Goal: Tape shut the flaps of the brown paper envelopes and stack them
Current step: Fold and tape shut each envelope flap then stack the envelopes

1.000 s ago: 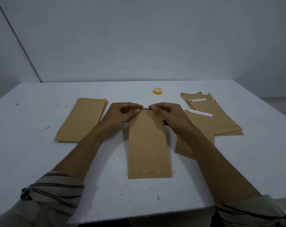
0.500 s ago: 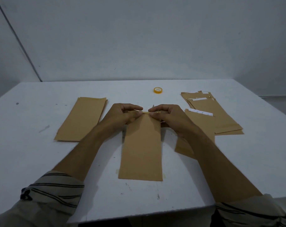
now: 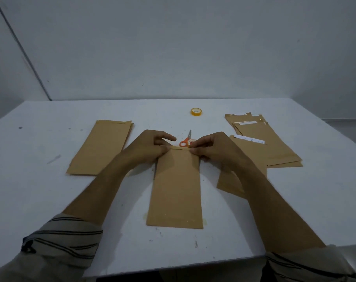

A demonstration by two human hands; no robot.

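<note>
A long brown paper envelope [image 3: 176,190] lies lengthwise in the middle of the white table [image 3: 40,200]. My left hand [image 3: 150,147] pinches its far left corner at the folded flap. My right hand [image 3: 209,148] pinches the far right corner of the same flap. Clear tape shows along the envelope's near end. A stack of brown envelopes [image 3: 100,147] lies to the left. More envelopes with white strips on their flaps [image 3: 274,143] lie to the right, one partly under my right forearm. A yellow tape roll [image 3: 196,111] sits farther back.
Orange-handled scissors [image 3: 186,141] lie just beyond the envelope, between my hands, blades pointing away. The table's near edge runs below my forearms. A grey wall stands behind the table.
The envelope has slid toward me and a little to the left, which uncovered the scissors behind it. Both hands stay at the flap end and moved closer to me with it.
</note>
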